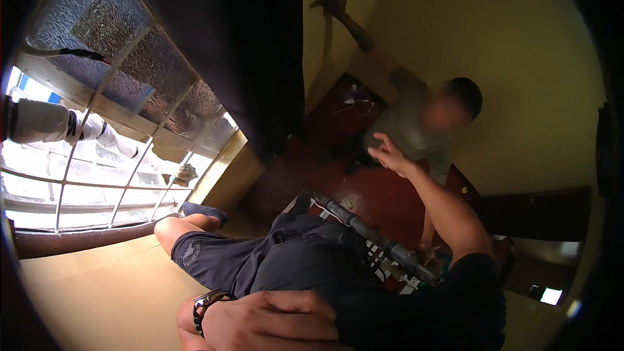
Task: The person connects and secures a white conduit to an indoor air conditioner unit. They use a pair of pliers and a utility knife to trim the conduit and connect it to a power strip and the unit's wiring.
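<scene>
Fading into shadow, a black segmented pole (364,224) lies below and apart from the extended, released fingers of the raised right hand (394,160); the left hand's (273,318) fingertips, lost against a dark shirt (305,270), leave their grip impossible to tell. A co-worker's hand (428,259) near the pole's end is dim.

Left hand (270,318): is resting against dark clothing (299,270).
Right hand (392,156): is pointing forward.
Other person (400,120): is leaning.

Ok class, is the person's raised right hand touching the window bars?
Apart: the head view shows the right hand far from the window bars, a wide gap between them.
</scene>
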Demonstrator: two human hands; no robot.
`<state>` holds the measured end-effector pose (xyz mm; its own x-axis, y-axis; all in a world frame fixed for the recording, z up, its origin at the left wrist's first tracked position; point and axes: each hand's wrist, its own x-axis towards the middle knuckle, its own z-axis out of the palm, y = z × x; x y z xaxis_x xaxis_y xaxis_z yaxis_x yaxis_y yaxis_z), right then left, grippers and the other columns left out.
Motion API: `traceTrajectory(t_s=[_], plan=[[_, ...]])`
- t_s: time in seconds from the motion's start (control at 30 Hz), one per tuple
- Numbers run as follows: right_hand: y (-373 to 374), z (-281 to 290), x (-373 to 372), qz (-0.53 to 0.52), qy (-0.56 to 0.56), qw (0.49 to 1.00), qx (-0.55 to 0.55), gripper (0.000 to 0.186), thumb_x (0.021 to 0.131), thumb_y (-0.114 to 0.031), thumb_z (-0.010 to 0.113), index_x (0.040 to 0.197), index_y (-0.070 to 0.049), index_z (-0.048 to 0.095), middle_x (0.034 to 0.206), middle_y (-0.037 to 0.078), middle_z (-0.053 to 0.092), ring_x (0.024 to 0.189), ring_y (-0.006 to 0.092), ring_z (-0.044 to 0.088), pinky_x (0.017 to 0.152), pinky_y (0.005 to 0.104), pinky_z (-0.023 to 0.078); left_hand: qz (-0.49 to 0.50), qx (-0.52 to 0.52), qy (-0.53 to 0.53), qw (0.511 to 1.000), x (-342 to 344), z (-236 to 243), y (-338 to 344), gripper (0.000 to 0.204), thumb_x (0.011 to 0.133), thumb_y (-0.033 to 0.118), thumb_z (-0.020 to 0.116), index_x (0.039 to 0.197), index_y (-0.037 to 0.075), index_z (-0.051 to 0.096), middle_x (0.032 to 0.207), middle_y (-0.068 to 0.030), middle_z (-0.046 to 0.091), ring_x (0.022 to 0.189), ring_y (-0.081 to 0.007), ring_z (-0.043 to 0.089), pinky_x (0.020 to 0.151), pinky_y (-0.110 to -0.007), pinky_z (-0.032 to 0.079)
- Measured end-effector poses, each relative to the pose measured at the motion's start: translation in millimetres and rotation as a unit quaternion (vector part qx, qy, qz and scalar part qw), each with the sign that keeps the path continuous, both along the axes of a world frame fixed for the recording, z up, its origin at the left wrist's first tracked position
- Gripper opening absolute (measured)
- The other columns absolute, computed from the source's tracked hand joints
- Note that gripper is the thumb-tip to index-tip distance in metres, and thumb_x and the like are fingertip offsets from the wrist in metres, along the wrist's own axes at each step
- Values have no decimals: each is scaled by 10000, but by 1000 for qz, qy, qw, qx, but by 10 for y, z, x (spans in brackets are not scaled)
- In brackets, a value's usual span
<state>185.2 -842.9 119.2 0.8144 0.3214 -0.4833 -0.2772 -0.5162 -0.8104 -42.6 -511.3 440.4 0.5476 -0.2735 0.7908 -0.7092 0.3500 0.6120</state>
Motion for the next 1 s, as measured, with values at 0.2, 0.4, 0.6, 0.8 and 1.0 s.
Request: traceTrajectory(t_s=[0.2, 0.4, 0.6, 0.8, 1.0], plan=[[1157, 527, 26, 23, 54, 934, 352, 566, 867, -54, 622, 1409, -66, 458, 988, 27, 519, 806, 122, 530, 733, 291, 490, 129, 110, 243, 955, 259, -773, 170, 658, 965, 49, 625, 1538, 104, 307, 1117, -126, 628, 966, -189, 623, 846, -372, 527], [1910, 1012, -744, 295, -335, 889, 104, 737, 801, -32, 750, 1462, -111, 436, 1111, 148, 530, 1034, 309, 584, 894, 400, 513, -71, -167, 676, 714, 409, -2703, 240, 652, 1054, 483, 513, 1542, 74, 372, 1371, -114, 576, 1172, -262, 615, 914, -415, 542], [2098, 546, -884, 276, -320, 903, 75, 856, 777, -67, 809, 1513, -94, 372, 1240, 177, 524, 1171, 363, 568, 986, 416, 498, -28, -291, 684, 669, 447, -3307, 297, 392, 1044, 293, 601, 1353, 55, 563, 1214, -90, 639, 1070, -216, 643, 914, -378, 539], [1014, -389, -359, -152, -142, 978, 13, 891, 809, -244, 863, 1488, -112, 300, 1328, 145, 437, 1139, 233, 538, 929, 399, 522, 255, -74, 760, 593, 714, -4766, 1289, 527, 866, 313, 807, 1281, 40, 630, 1298, -143, 637, 1119, -277, 652, 951, -365, 531], [648, 150, 125, -194, -292, 936, -26, 1055, 804, -140, 854, 1597, -168, 158, 1511, 128, 301, 1311, 294, 453, 1026, 439, 481, 527, 378, 589, 481, 1034, -6143, 2302, 562, 728, 316, 847, 1190, 46, 676, 1159, -216, 641, 1143, -380, 591, 1007, -467, 493]])
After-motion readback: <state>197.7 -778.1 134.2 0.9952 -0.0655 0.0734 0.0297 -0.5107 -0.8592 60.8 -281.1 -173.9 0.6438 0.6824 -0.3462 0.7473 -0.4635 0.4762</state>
